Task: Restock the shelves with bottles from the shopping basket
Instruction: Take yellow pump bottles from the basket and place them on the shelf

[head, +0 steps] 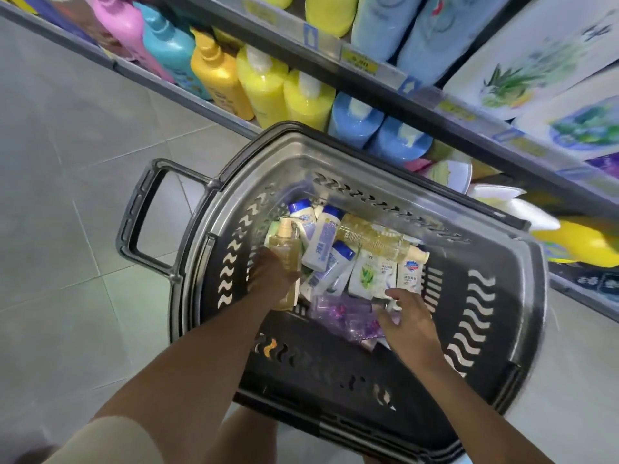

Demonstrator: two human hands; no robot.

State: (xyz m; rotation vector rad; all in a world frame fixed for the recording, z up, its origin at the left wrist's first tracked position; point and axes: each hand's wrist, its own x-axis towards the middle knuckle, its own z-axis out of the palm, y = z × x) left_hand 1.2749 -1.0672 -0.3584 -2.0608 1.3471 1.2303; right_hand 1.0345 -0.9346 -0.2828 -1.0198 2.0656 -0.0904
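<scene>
My left hand (273, 279) grips the amber bottle (285, 244) down in the basket (522, 279); my right hand (410, 321) hovers loosely spread over the purple bottles (338, 314) — holding nothing. Lifting fast, I could drag the crowded white bottles (323, 242) along or clip the rim.

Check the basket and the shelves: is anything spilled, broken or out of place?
Nothing stands out. The small bottles lie jumbled in the basket, but none looks leaking or crushed. The left hand grips an amber bottle. The shelf bottles stand upright in rows.
</scene>
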